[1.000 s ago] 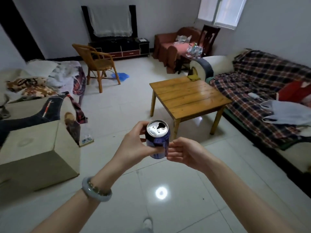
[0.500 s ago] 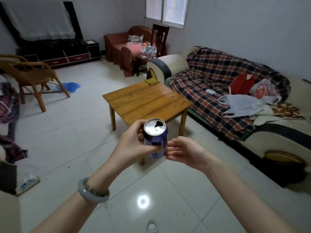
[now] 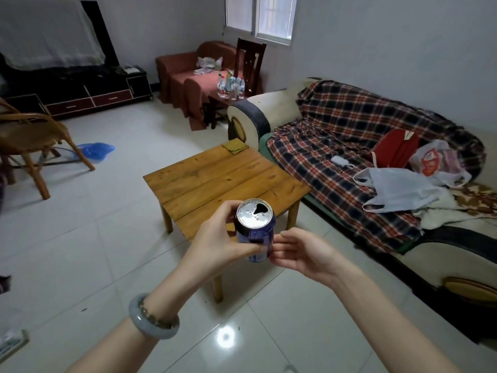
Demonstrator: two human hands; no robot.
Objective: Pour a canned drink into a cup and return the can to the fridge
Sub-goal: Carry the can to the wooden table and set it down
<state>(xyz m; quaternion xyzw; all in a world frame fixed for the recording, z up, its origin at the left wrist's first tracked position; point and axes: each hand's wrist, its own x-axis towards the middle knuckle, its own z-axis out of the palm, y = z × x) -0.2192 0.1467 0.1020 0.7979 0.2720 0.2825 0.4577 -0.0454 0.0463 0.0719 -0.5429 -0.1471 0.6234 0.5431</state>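
Left grip (image 3: 223,243): we see it wrapped round the blue can (image 3: 256,232), holding it upright in the air, opened top towards us.
Right grip (image 3: 301,254): loosely bent, fingertips touching the can's lower side.
Change: both grips stay as before; our view swings right, showing more sofa.
Room: tiled floor (image 3: 107,238), plaid-covered sofa (image 3: 349,135) on the right, wooden bench (image 3: 215,179) just beyond the can.

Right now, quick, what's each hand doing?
Left hand: closed around the can, holding it.
Right hand: open, fingers loosely curled, tips at the can's side, not gripping it.
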